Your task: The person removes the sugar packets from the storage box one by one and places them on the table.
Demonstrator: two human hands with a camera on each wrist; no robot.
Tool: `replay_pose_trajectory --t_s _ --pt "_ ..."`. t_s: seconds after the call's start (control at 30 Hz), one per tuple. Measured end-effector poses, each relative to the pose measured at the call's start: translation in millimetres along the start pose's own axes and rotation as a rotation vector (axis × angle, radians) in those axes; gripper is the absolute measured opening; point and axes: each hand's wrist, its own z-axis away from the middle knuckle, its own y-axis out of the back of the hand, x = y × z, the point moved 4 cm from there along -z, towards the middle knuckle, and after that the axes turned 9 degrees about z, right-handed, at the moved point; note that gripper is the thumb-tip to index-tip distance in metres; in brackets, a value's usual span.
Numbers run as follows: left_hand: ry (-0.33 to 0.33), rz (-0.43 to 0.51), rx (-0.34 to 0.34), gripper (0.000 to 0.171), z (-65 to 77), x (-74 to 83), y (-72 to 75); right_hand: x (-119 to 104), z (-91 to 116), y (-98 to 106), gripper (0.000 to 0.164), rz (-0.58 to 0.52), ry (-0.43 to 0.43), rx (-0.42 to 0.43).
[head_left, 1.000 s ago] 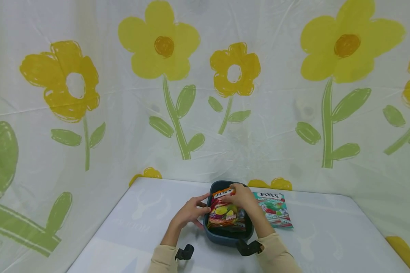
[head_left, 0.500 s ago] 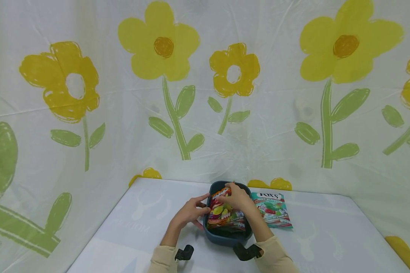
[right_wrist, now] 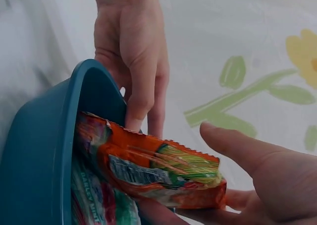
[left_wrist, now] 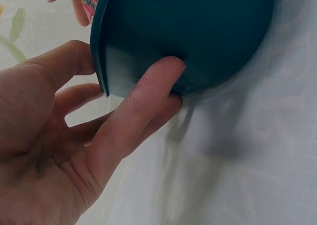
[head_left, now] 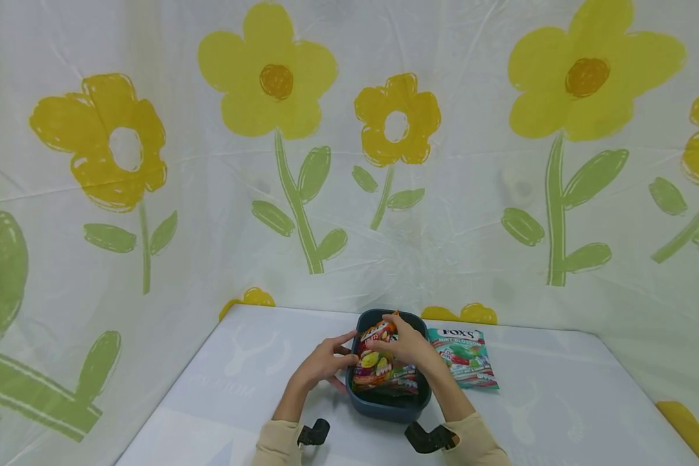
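A dark blue-green plastic bin [head_left: 387, 413] stands on the table. My left hand [head_left: 321, 362] grips its left wall; in the left wrist view, fingers bend at the rim and press along the outside of the bin [left_wrist: 208, 27]. My right hand [head_left: 412, 344] reaches into the bin and holds an orange-red bag of fruit candy [head_left: 371, 369]. In the right wrist view this candy bag [right_wrist: 166, 173] leans on edge, with fingers curled beneath it and the thumb raised above. Below it lies a teal-and-red candy bag [right_wrist: 106, 202], partly hidden.
Just right of the bin, a teal Fox's mint candy bag [head_left: 465, 357] lies flat on the white table [head_left: 547, 388]. Behind the table hangs a pale curtain [head_left: 472, 194] printed with yellow flowers. A black wrist camera [head_left: 430, 439] sits at the right wrist, near the bin's front.
My right hand has shifted slightly left inside the bin, tipping the orange-red candy bag more onto its edge. The left hand and the mint candy bag stay where they were.
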Motion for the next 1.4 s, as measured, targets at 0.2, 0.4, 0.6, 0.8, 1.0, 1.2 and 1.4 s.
replay_pose_trajectory --t_s 0.2,0.4,0.6,0.8,1.0,1.2,1.4 --pt "0.002 0.003 0.004 0.063 -0.4 -0.8 -0.6 4.4 3.0 -1.0 0.079 -0.088 0.036 -0.014" --pt "0.009 -0.005 0.011 0.063 -0.3 -1.2 -1.2 11.2 2.7 -3.7 0.074 -0.240 0.084 0.015" --pt "0.015 -0.001 0.013 0.064 -1.3 -1.4 -1.5 23.4 0.7 -7.8 0.075 -0.331 0.087 0.045" --pt "0.017 -0.008 0.019 0.063 -1.2 -1.1 -0.8 33.4 -0.9 -10.7 0.069 -0.409 0.119 0.020" --pt "0.035 -0.006 0.023 0.063 -1.1 -2.7 -0.5 43.2 0.0 -9.3 0.067 -0.501 0.113 -0.021" --pt "0.040 -0.006 0.029 0.063 -2.2 -3.0 0.5 51.6 3.7 -5.7 0.068 -0.593 0.091 -0.070" --pt "0.038 -0.008 0.028 0.063 -3.2 -4.5 0.9 57.5 5.5 -4.2 0.071 -0.606 0.094 -0.080"
